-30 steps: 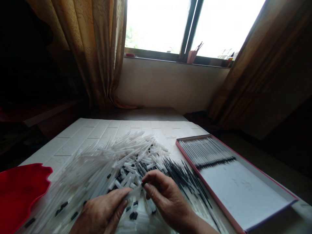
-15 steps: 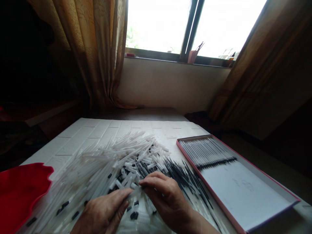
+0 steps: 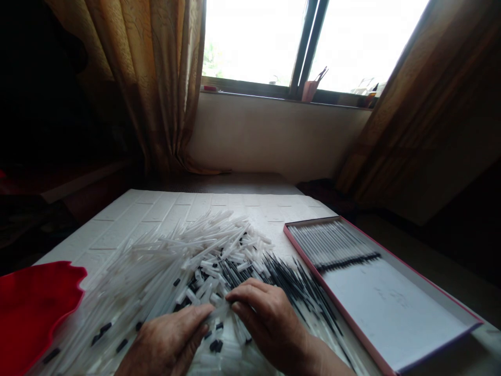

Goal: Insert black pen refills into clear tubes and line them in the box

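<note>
Grip: left hand [image 3: 164, 334], right hand [image 3: 272, 318] pinching clear tube [image 3: 220, 312] | box [image 3: 395, 308] rightward (black rods [image 3: 291, 282] between)

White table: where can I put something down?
The white table has room at its far edge, behind the clear tubes. The pink-edged box does too, in front of its stick row. Crowded: the middle, with black caps, black rods, left hand and right hand.

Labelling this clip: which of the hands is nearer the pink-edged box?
Right. The right hand is left of the pink-edged box; the left hand is farther left.
</note>
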The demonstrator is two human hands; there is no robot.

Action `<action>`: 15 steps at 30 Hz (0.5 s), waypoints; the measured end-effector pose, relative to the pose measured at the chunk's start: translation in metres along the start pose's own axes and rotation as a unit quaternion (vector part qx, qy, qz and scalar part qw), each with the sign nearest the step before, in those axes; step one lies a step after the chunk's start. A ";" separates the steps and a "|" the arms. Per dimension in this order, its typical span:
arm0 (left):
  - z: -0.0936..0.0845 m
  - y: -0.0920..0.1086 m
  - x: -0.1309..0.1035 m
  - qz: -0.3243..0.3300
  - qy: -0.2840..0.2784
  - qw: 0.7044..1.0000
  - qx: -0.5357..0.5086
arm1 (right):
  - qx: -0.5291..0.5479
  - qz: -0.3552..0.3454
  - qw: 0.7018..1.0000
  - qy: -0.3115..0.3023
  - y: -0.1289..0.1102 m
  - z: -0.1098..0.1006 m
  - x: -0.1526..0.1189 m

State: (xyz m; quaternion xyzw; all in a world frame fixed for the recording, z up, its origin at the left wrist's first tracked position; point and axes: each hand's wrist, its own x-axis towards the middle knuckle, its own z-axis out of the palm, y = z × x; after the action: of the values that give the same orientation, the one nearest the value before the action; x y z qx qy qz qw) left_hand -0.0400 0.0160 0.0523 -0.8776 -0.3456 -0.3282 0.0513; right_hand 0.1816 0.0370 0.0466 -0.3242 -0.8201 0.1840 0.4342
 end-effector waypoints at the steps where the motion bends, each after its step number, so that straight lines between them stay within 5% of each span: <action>1: 0.001 0.000 -0.001 0.003 -0.001 1.000 0.001 | -0.008 -0.002 1.000 -0.003 0.000 0.000 0.000; 15: 0.007 0.000 -0.011 -0.004 -0.018 0.999 -0.037 | -0.083 0.005 0.996 -0.015 0.004 0.006 -0.005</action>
State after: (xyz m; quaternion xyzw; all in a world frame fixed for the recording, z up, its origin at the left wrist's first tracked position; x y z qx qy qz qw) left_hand -0.0421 0.0116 0.0401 -0.8833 -0.3379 -0.3250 0.0108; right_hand 0.1797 0.0363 0.0381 -0.3608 -0.8372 0.1220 0.3923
